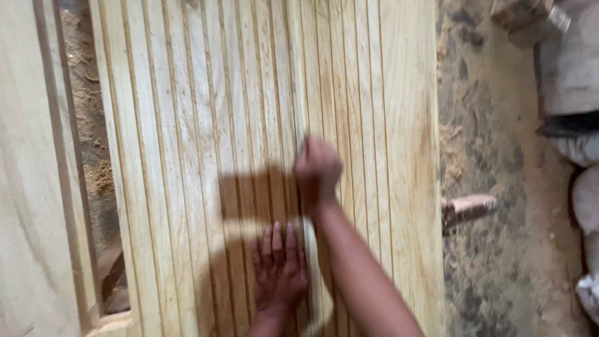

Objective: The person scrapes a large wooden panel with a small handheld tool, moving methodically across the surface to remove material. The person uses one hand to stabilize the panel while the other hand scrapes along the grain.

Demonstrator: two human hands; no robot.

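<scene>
A pale wooden panel with many lengthwise grooves fills the middle of the view. My left hand lies flat on it near the bottom, fingers together and pointing up the grooves. My right hand is higher up, blurred, its fingers curled over a groove at the panel's centre right. Whether it holds something small, such as sanding paper, is hidden by the blur. My right forearm crosses the panel from the bottom right.
A wooden frame piece runs along the left, with a gap showing sawdust-covered ground. To the right lies a dirt floor with shavings, a short wood offcut and pale sacks at the edge.
</scene>
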